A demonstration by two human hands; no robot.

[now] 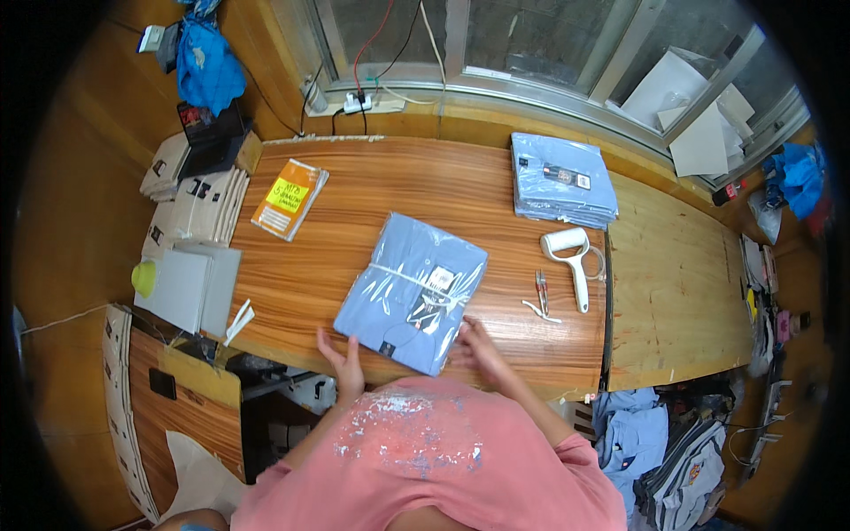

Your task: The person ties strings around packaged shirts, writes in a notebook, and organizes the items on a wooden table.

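A stack of folded light-blue garments in clear plastic [376, 305] lies tilted on the wooden table in front of me, with white string around it and a dark label on top. My left hand [345, 365] is at its lower left corner, fingers spread, thumb close to the edge. Beside its lower right edge is my right hand [481, 350], fingers apart and close to the plastic. Neither hand is closed around the bundle. Whether the right fingertips touch it I cannot tell.
A stack of bagged blue garments [553, 181] sits at the back right. Nearer are a white lint roller [577, 265], small thread snips [542, 292] and a roll of tape [598, 264]. An orange packet [288, 199] lies at the back left, beside packaged stacks [212, 199].
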